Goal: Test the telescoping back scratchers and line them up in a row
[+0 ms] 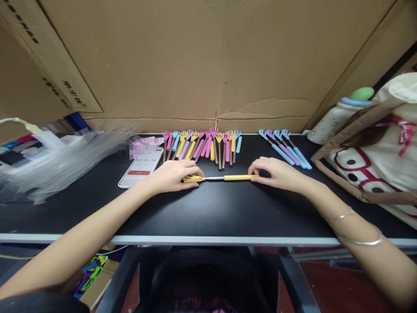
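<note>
A yellow back scratcher (237, 177) lies crosswise just above the black table, its metal rod showing between the claw head and the handle sleeve. My left hand (177, 174) is closed on the claw end. The far end of the yellow handle is pinched between the thumb and fingers of my right hand (272, 173). Behind my hands is a row of back scratcher heads, rods and sleeves (208, 148) in pink, yellow, purple and blue. To the right of that row lie several blue and purple back scratchers (286, 150) with their sleeves on.
A phone (140, 168) showing a timer lies left of my left hand. Clear plastic bags (74, 161) cover the table's left side. A cartoon-print bag (368, 161) and a white bottle (335, 119) stand at right. Cardboard (195, 61) walls the back.
</note>
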The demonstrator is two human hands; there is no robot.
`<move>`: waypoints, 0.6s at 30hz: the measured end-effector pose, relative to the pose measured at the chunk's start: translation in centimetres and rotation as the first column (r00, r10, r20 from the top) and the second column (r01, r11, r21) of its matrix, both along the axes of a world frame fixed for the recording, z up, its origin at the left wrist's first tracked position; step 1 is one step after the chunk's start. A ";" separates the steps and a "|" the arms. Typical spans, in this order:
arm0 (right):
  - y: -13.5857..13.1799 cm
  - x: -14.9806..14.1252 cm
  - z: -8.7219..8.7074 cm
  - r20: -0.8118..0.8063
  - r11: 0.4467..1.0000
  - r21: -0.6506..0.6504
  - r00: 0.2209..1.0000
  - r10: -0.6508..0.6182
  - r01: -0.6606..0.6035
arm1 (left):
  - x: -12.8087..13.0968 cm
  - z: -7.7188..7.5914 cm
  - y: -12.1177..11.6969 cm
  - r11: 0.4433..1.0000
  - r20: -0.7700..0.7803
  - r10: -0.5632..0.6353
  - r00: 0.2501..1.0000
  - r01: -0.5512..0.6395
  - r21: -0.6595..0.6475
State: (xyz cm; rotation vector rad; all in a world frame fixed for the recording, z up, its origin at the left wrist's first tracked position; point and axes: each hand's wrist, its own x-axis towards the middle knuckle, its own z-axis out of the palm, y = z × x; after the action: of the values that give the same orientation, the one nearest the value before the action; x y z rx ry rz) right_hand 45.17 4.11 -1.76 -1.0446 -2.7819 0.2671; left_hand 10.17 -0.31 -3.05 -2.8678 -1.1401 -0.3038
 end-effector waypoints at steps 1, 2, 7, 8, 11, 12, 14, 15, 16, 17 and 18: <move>0.0 0.0 0.0 -0.001 1.000 -0.002 1.000 -0.002 0.002 | 0.0 0.0 0.0 1.000 0.000 -0.002 1.000 0.002 0.001; -0.1 0.0 0.0 -0.002 1.000 -0.002 1.000 -0.005 0.005 | 0.0 0.0 0.0 1.000 0.000 -0.004 1.000 0.004 0.002; -0.1 0.1 0.0 0.011 1.000 0.001 1.000 -0.006 0.006 | 0.0 0.0 0.0 1.000 0.001 -0.003 1.000 0.003 0.005; -0.1 0.1 0.0 0.015 1.000 0.000 1.000 -0.006 0.006 | 0.0 0.0 0.0 1.000 0.001 -0.002 1.000 0.002 0.005; -0.2 0.2 -0.1 0.017 1.000 0.006 1.000 -0.014 0.014 | 0.0 0.0 0.0 1.000 0.002 0.000 1.000 0.000 0.002; -0.2 0.3 -0.1 0.018 1.000 0.008 1.000 -0.017 0.016 | 0.0 0.0 0.0 1.000 0.003 0.001 1.000 -0.001 0.001; -0.2 0.3 -0.1 0.021 1.000 0.008 1.000 -0.021 0.021 | 0.0 0.0 0.0 1.000 0.009 0.001 1.000 -0.001 -0.002; -0.3 0.4 -0.1 0.023 1.000 0.006 0.999 -0.024 0.024 | 0.0 0.0 0.0 1.000 0.013 -0.001 1.000 0.001 -0.003; -0.3 0.4 -0.1 0.025 1.000 0.004 0.999 -0.024 0.024 | 0.0 0.0 0.0 1.000 0.017 -0.003 1.000 0.003 -0.004; -0.3 0.4 -0.1 0.026 1.000 0.003 0.999 -0.024 0.024 | 0.0 0.0 0.1 1.000 0.018 -0.004 1.000 0.005 -0.006; -0.3 0.4 -0.1 0.026 1.000 0.005 0.999 -0.024 0.024 | -0.1 -0.1 0.1 1.000 0.018 -0.005 1.000 0.006 -0.008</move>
State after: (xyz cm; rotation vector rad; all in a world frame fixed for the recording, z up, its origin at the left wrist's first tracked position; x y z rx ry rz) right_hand 45.56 3.80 -1.81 -1.0879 -2.7897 0.2459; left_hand 10.11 -0.22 -3.10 -2.8814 -1.1390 -0.3262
